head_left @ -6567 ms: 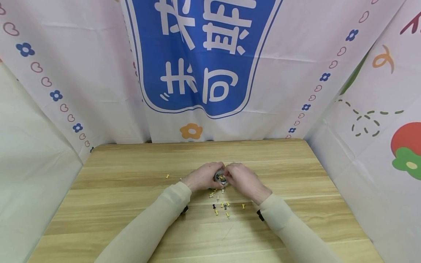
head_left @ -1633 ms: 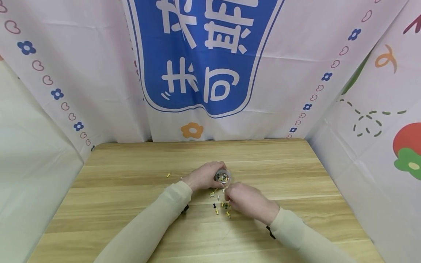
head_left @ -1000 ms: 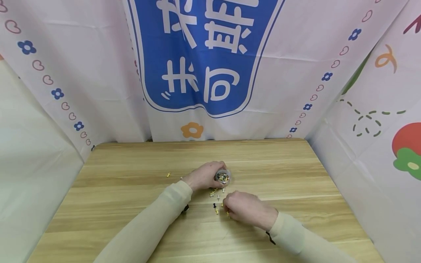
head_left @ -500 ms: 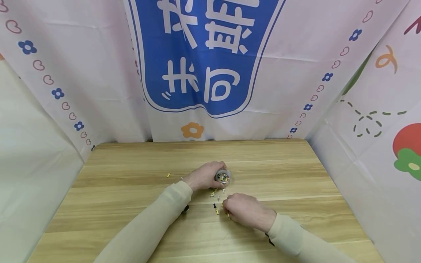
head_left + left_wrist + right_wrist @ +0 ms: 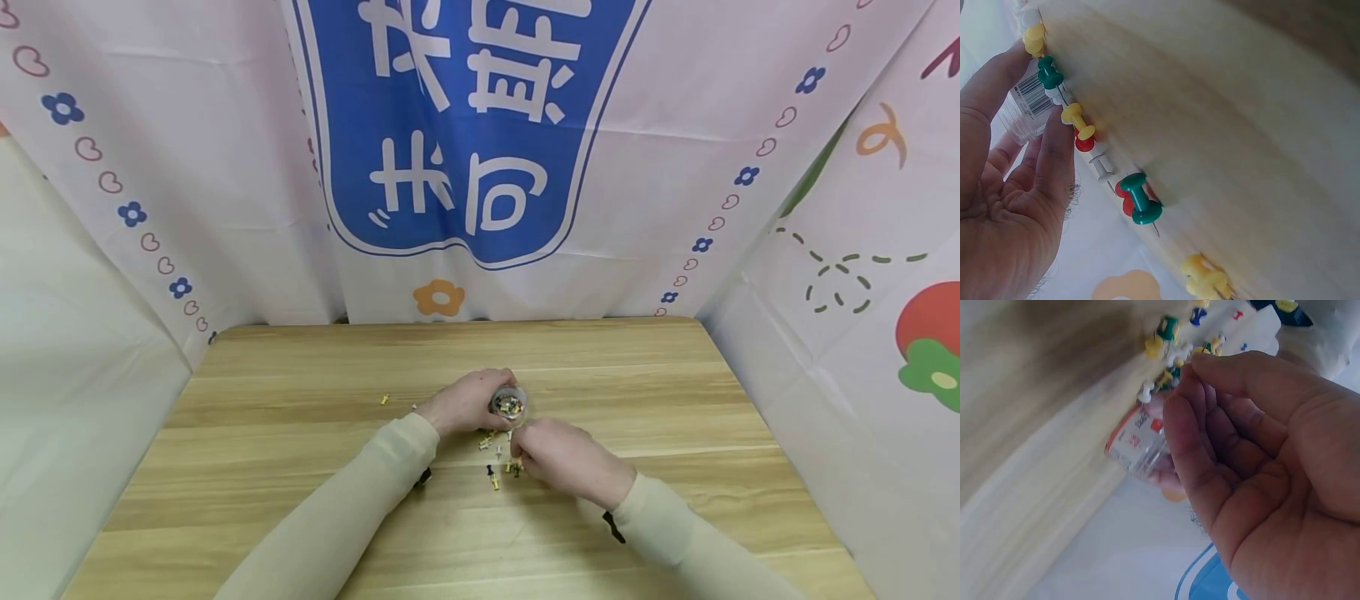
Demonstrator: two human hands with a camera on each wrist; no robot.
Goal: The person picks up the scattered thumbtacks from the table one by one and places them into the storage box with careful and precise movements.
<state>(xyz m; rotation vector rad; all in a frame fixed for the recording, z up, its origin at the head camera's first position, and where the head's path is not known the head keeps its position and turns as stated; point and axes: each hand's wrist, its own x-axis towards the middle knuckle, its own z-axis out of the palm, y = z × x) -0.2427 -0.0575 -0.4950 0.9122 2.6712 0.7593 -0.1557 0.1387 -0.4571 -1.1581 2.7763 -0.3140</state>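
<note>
My left hand (image 5: 468,402) grips a small clear plastic jar (image 5: 519,393) at the table's middle, its fingers curled round the side. Inside the jar lie push pins (image 5: 508,406) of mixed colours. In the left wrist view the jar (image 5: 1022,122) bears a barcode label. My right hand (image 5: 562,458) is just in front of the jar, thumb and index finger pinched together on a push pin that the fingers mostly hide. Loose pins lie below and beside that hand, among them a dark one (image 5: 490,470), a yellow one (image 5: 495,482) and a white one (image 5: 498,452).
A yellow push pin (image 5: 385,400) lies apart on the left of the wooden table (image 5: 300,500). Several pins sit close to the left hand, including a green one (image 5: 1141,199). A printed cloth (image 5: 637,208) hangs behind the table.
My right hand went from the jar's mouth down to the loose pins, then back up toward the jar. The yellow pin nearest me is gone from the table. The left hand stays on the jar.
</note>
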